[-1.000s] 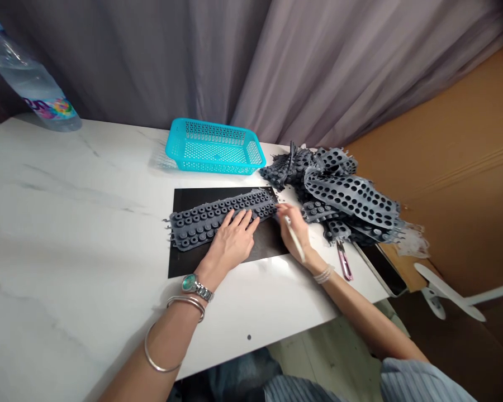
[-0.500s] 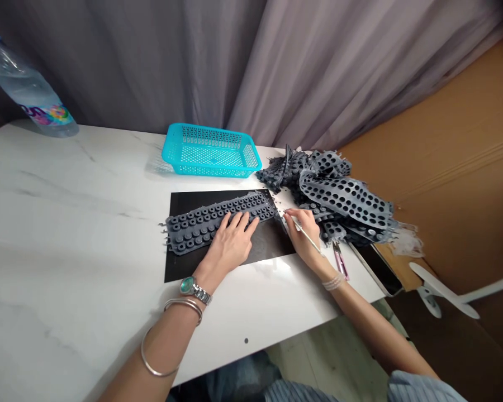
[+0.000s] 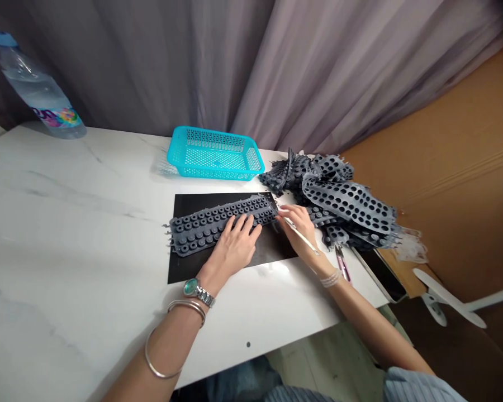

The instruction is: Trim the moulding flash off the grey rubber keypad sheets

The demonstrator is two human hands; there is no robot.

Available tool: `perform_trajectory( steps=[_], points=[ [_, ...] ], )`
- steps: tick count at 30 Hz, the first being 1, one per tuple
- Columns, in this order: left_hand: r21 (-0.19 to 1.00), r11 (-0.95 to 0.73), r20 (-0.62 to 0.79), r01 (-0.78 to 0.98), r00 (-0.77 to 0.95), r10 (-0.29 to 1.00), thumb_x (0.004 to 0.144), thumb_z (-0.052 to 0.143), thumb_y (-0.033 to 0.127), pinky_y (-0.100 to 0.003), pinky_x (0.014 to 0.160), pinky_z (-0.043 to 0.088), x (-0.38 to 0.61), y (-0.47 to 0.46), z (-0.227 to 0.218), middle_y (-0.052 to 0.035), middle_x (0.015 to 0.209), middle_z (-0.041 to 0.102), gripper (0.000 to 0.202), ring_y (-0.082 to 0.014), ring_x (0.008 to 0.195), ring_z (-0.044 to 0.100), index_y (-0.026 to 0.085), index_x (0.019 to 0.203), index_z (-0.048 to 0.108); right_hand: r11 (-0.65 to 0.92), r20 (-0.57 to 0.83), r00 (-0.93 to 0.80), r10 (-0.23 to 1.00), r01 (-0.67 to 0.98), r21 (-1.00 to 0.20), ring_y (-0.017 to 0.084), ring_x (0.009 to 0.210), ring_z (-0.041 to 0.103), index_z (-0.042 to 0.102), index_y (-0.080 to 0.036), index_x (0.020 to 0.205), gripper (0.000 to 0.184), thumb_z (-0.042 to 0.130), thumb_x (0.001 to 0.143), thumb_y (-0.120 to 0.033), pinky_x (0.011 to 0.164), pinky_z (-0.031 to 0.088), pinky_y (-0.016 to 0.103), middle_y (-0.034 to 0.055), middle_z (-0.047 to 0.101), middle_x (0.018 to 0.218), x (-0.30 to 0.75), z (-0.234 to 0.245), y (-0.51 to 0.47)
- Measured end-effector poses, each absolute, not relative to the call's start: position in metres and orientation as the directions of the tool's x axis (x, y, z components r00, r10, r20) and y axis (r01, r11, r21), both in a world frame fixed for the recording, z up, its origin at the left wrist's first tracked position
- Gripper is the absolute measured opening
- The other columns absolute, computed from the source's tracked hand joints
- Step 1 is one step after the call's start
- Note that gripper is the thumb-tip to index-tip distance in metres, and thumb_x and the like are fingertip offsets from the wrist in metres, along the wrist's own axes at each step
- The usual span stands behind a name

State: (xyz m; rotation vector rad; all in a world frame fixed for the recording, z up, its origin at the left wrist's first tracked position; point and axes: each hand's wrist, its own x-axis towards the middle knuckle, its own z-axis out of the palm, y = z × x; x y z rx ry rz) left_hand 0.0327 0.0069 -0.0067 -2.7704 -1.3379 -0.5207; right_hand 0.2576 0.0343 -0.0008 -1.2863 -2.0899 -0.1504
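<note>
"Where is the grey strip?"
"Laid on a black mat, lengthwise left to right, left of the right hand, where a white stick is pinched. It is covered partly by the left hand, open, fingers spread."
"Texture?"
"Rubbery-looking, studded in rows; a perforated pile is heaped rightward."

Head-worn view from near, facing forward and down across the table; curtain at twelve o'clock.
</note>
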Motion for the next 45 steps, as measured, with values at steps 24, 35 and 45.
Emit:
perform_trajectory(
  steps=[24,35,45],
  points=[
    [0.12,-0.612,0.287,0.782,0.563,0.775,0.096,0.031,0.022,-0.044,0.117,0.026,0.034,0.007,-0.007,-0.0155,0.15,0.044,0.052,-0.0261,0.138,0.04,0.003,0.144,0.041,0.691,0.406,-0.638,0.654,0.722,0.022,0.027,0.11,0.058,0.063,-0.018,0.106,0.022,0.043,0.101,-0.026,0.087,0.05,0.044,0.0145,0.064,0.125,0.231,-0.008,0.039],
    [0.125,-0.61,0.286,0.782,0.561,0.777,0.096,0.033,0.023,-0.043,0.117,0.026,0.033,0.008,-0.008,-0.0158,0.147,0.048,0.052,-0.0258,0.137,0.042,0.004,0.144,0.042,0.681,0.448,-0.565,0.693,0.717,-0.15,0.026,0.108,0.06,0.06,-0.02,0.105,0.023,0.037,0.101,-0.025,0.09,0.052,0.043,0.0136,0.066,0.117,0.236,-0.013,0.044],
    [0.125,-0.614,0.271,0.78,0.568,0.777,0.095,0.037,0.022,-0.045,0.117,0.026,0.031,0.009,-0.009,-0.0162,0.152,0.041,0.052,-0.0271,0.141,0.037,0.007,0.144,0.042,0.257,0.518,-0.033,0.855,0.894,-0.367,0.027,0.105,0.062,0.061,-0.02,0.099,0.019,0.047,0.097,-0.033,0.09,0.051,0.044,0.0129,0.066,0.115,0.273,-0.012,0.03]
  ],
)
